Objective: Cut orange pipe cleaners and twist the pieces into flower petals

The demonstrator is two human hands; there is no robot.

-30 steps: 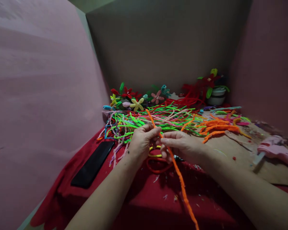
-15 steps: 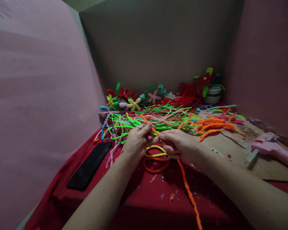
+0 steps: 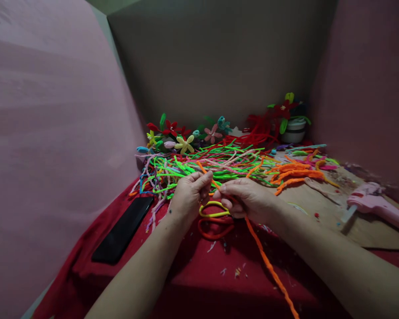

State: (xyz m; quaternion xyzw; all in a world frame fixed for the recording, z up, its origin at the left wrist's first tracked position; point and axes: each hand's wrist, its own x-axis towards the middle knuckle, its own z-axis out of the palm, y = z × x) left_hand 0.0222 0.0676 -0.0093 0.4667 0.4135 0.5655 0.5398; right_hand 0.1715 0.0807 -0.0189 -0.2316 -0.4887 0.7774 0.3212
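Observation:
Both hands pinch one long orange pipe cleaner (image 3: 269, 266) over a red cloth (image 3: 199, 274). My left hand (image 3: 189, 195) grips its upper end, which pokes up past the fingers. My right hand (image 3: 246, 197) is closed on it a little lower, and the rest trails down toward me. Under the hands lie a yellow loop (image 3: 213, 208) and a red-orange loop (image 3: 216, 228) of pipe cleaner.
A heap of loose pipe cleaners (image 3: 219, 164) in green, pink and orange spreads behind the hands. Finished pipe-cleaner flowers (image 3: 182, 137) line the back wall, beside a white pot (image 3: 294, 130). A black phone (image 3: 123, 230) lies left. A pink glue gun (image 3: 375, 204) rests on brown board (image 3: 335, 212).
The hands have drawn closer together and lower, toward the loops. The orange pipe cleaner's upper end sticks up less, and its trailing length has swung rightward.

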